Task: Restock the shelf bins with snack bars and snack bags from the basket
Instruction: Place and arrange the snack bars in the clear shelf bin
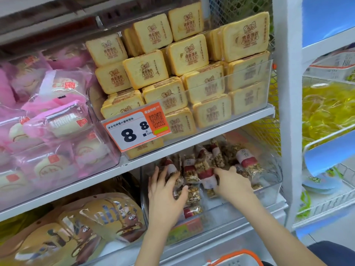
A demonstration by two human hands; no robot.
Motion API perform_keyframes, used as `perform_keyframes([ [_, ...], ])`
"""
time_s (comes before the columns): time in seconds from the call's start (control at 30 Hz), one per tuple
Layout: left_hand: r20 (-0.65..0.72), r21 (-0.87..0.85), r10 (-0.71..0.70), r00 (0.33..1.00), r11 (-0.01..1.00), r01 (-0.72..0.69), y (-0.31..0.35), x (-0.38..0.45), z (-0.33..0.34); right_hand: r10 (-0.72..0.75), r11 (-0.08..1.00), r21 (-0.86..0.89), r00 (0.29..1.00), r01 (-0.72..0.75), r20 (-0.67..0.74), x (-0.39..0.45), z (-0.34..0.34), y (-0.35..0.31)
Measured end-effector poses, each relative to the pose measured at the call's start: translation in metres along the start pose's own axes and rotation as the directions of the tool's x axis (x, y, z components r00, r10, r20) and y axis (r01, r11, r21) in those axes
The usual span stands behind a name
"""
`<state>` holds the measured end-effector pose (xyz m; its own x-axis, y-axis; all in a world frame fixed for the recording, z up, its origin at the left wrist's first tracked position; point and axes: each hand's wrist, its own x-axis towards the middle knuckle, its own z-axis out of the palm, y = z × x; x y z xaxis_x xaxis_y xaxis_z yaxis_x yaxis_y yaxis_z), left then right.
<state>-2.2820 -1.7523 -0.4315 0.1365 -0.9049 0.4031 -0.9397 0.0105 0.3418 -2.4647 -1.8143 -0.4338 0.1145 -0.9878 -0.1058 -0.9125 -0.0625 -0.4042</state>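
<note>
Left hand (165, 191): I am spreading my fingers over the granola snack bars (199, 169) at the bin's 8 o'clock side, thumb curling round the wrapper of one bar.
Right hand (233, 184): I am reaching in from 5 o'clock, fingers curling down among the bars at the middle; whether they are gripping one or only pushing, I cannot tell.
Clear bin (272, 189): sitting on the lower shelf, under the bin of toast-slice packs (146, 73); it is holding a loose heap of bars, some upright, some lying flat.
Done so far: bars are already lying in this bin, filling its front and middle.
Left, as I judge: the heap is looking untidy and wants squaring; the back of the bin is hidden by the shelf (192, 143) above.
Basket (238, 259): only an orange rim is showing at 6 o'clock; its contents are out of sight, so I cannot say how much stock is waiting.
Snack bags: none showing in my hands.
</note>
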Motion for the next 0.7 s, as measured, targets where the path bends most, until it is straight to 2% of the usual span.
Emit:
perform_keyframes([
  [0.13,0.013,0.0,-0.006,1.0,1.0,0.006,0.001,0.0,-0.002,0.008,0.996,0.082,0.954,-0.034,0.3,0.017,0.0,0.002],
  [0.2,0.022,0.01,-0.01,1.0,1.0,0.01,0.002,0.001,-0.002,0.018,0.993,0.105,0.943,-0.056,0.332,0.026,-0.002,0.0],
  [0.33,0.013,0.019,0.001,1.0,1.0,-0.001,0.001,-0.001,-0.001,-0.005,0.942,0.326,0.973,-0.072,0.229,0.025,-0.007,0.002],
  [0.37,0.008,0.014,0.007,1.0,1.0,-0.008,0.0,0.0,-0.001,-0.005,0.921,0.384,0.987,-0.059,0.163,0.02,-0.008,0.005],
  [0.43,0.004,-0.009,0.004,1.0,1.0,-0.004,0.0,0.0,-0.001,0.033,0.915,0.404,0.997,-0.004,-0.065,0.004,-0.017,0.011],
  [0.5,-0.058,-0.081,-0.018,0.998,0.997,0.013,0.004,-0.001,-0.005,-0.034,0.95,0.292,0.966,0.111,-0.256,-0.009,-0.03,0.011],
  [0.57,-0.175,-0.175,0.005,0.985,0.984,-0.037,0.01,-0.007,-0.015,-0.235,0.967,0.03,0.935,0.252,-0.266,-0.021,-0.041,-0.001],
  [0.63,-0.264,-0.229,0.115,0.958,0.957,-0.178,0.018,-0.021,-0.03,-0.405,0.91,-0.209,0.87,0.357,-0.28,-0.026,-0.042,-0.019],
  [0.7,-0.249,-0.172,0.243,0.938,0.942,-0.29,0.024,-0.033,-0.039,-0.534,0.837,-0.32,0.791,0.444,-0.299,-0.033,-0.037,-0.043],
])
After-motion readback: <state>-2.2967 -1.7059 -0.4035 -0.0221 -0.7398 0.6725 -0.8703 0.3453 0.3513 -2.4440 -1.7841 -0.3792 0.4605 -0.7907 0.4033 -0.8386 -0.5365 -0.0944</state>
